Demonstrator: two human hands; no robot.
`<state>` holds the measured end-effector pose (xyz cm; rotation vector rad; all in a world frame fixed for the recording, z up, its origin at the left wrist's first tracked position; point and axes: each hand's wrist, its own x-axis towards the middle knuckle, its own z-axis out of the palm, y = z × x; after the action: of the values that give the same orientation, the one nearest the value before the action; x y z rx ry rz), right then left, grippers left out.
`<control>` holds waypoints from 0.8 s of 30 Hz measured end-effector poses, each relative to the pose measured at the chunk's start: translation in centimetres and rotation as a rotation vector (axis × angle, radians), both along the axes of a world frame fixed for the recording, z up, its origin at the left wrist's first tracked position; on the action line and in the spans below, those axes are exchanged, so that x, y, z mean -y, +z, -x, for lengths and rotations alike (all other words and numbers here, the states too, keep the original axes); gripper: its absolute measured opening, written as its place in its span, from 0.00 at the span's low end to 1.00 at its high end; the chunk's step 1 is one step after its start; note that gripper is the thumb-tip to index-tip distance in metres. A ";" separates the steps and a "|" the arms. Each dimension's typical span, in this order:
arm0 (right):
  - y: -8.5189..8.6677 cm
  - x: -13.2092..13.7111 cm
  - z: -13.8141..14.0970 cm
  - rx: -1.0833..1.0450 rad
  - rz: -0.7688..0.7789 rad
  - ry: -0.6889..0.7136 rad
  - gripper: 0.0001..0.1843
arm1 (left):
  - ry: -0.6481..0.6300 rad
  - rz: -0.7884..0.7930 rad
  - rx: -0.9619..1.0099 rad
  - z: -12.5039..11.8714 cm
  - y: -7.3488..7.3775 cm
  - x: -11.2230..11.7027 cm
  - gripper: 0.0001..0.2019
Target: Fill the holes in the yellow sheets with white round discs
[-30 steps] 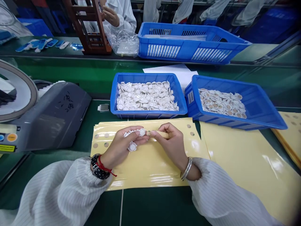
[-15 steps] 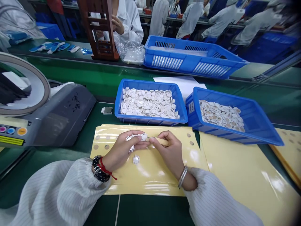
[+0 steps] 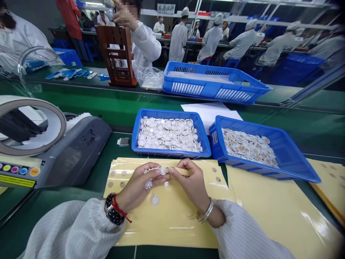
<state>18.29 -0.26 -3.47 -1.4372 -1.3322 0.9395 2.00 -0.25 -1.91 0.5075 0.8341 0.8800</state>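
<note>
My left hand is closed round a small bunch of white round parts above a yellow sheet. My right hand pinches a thin pale stick whose tip meets the part held at my left fingertips. One loose white round part lies on the yellow sheet just below my left hand. Both hands hover a little in front of a blue bin of white round parts.
A second blue bin of round parts stands to the right, a grey machine to the left. More yellow sheets lie at right. A large blue crate, a wooden rack and people in white coats are beyond.
A white round part dropped from my left hand onto the yellow sheet. The camera has tilted up, showing more of the room; my hands stay together.
</note>
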 end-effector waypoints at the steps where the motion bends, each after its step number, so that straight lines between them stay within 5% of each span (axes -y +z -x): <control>1: -0.2 -0.1 0.1 -0.007 -0.003 0.000 0.16 | -0.001 0.003 -0.001 0.0 0.0 0.0 0.08; 24: -0.7 0.2 1.0 0.075 -0.038 -0.042 0.16 | 0.007 0.006 -0.047 -0.1 -0.1 0.1 0.07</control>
<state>17.25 -0.43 -4.14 -1.4780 -1.3626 0.8356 2.06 -0.31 -1.98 0.5216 0.8819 0.8746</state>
